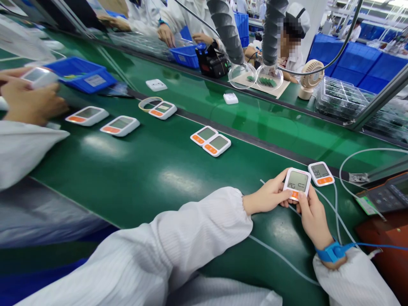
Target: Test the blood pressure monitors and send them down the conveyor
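A white digital monitor [297,180] with a grey screen and orange buttons is held up between both hands at the right. My left hand [266,196] is closed around its left side, the thumb by the orange buttons. My right hand [314,214] grips the lower right edge, its thumb also at the buttons. Digits show on the screen. Just to the right, a second lit monitor [321,174] lies on the green table with a thin tube running from it. A blue wrist strap [331,252] with a cord is on my right wrist.
Several similar monitors lie along the green table [153,157], including a touching pair [210,141]. At left, a co-worker's hands [32,95] hold another near a blue bin [81,74]. Pale tubing [283,257] crosses the table. An orange-and-grey instrument [389,193] stands far right.
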The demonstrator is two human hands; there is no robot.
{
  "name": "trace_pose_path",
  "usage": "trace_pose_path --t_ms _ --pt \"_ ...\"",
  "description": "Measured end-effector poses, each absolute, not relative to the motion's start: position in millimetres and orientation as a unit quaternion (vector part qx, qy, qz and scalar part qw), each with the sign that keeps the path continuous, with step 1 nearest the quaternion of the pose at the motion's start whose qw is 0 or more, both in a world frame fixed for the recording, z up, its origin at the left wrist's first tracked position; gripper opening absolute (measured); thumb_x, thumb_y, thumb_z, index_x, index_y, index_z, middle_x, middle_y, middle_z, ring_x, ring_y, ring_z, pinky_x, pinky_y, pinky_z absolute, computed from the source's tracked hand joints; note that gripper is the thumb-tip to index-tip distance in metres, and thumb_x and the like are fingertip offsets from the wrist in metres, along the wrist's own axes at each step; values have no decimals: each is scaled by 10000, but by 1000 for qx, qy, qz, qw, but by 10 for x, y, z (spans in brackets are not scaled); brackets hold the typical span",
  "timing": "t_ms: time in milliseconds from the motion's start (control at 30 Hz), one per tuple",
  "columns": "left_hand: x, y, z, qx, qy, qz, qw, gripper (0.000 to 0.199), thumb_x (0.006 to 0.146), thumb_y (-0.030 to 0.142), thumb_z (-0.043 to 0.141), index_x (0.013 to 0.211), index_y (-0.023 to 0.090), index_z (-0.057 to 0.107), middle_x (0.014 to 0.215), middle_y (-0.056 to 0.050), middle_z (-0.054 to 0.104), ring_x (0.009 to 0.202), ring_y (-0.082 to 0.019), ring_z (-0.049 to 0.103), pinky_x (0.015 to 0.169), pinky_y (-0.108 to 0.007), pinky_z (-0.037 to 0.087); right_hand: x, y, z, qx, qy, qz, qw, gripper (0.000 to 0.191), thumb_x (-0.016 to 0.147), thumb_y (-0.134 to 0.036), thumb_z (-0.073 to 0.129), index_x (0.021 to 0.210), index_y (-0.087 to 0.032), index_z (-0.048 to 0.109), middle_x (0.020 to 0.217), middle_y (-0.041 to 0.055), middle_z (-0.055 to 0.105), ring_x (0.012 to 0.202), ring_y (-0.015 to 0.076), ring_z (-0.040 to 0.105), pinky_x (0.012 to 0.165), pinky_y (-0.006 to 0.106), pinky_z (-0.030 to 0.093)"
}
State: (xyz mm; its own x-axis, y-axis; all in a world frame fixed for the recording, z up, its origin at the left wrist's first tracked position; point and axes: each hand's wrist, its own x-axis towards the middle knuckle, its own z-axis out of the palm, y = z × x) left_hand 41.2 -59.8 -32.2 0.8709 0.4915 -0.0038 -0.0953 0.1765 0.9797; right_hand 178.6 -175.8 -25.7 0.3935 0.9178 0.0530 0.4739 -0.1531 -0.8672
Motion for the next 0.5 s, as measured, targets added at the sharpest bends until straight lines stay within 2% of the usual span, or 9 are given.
trace_pose_path --t_ms 167,267,367,500 --pt "417 -604 -324 626 167 199 735 765 900 317 615 1552 202 233 805 -10 647 589 -106 613 571 -231 515 1793 -1773 -248 -722 -490 238 427 546 1003 -452 408 1456 -150 457 730 -1 619 603 182 576 580 266 466" --pt "419 -624 -330 634 188 206 721 874 892 326 622 1588 184 113 790 -12 661 568 -111 609 549 -232 503 1818 -1777 -238 -736 -485 204 425 576 997 -459 425 1474 -138 433 773 18 648 607 186 594 565 267 460" --pt "413 -651 -306 648 217 204 700 943 905 354 605 1597 177 -9 754 -14 680 515 -103 573 500 -213 465 1862 -1768 -250 -772 -472 133 405 568 998 -486 402 1431 -130 490 777 39 662 612 200 609 576 286 460" --pt "406 -674 -249 662 241 186 685 919 909 351 588 1598 160 11 711 -6 674 491 -97 543 486 -204 450 1912 -1744 -292 -798 -480 103 350 569 1031 -492 302 1382 -111 537 874 99 702 717 240 668 634 318 493"
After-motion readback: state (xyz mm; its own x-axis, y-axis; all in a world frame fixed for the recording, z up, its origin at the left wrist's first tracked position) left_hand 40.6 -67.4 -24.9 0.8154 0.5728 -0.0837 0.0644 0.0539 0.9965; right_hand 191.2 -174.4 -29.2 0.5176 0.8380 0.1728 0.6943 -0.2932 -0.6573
